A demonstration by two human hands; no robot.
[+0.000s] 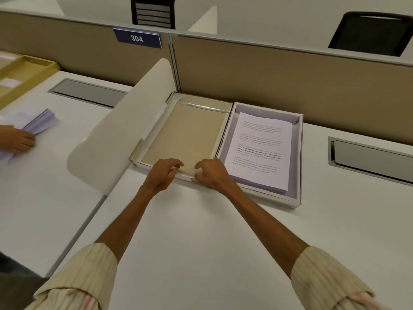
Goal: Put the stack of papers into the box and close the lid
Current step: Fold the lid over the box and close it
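A stack of printed white papers [260,148] lies flat inside the shallow white box [299,162] on the desk. To the left of the box, its lid [187,130] lies upside down, with the tan inside facing up. My left hand [162,173] and my right hand [212,173] hover at the lid's near edge, fingers curled and apart. The right hand's fingertips touch the near rim; whether either hand grips the rim is unclear.
A curved white divider [116,135] stands left of the lid. Beyond it, another person's hand [16,138] rests on a paper pile [38,121], with a yellow tray [26,74] behind. A tan partition [290,74] backs the desk. A cable slot [368,157] sits at right.
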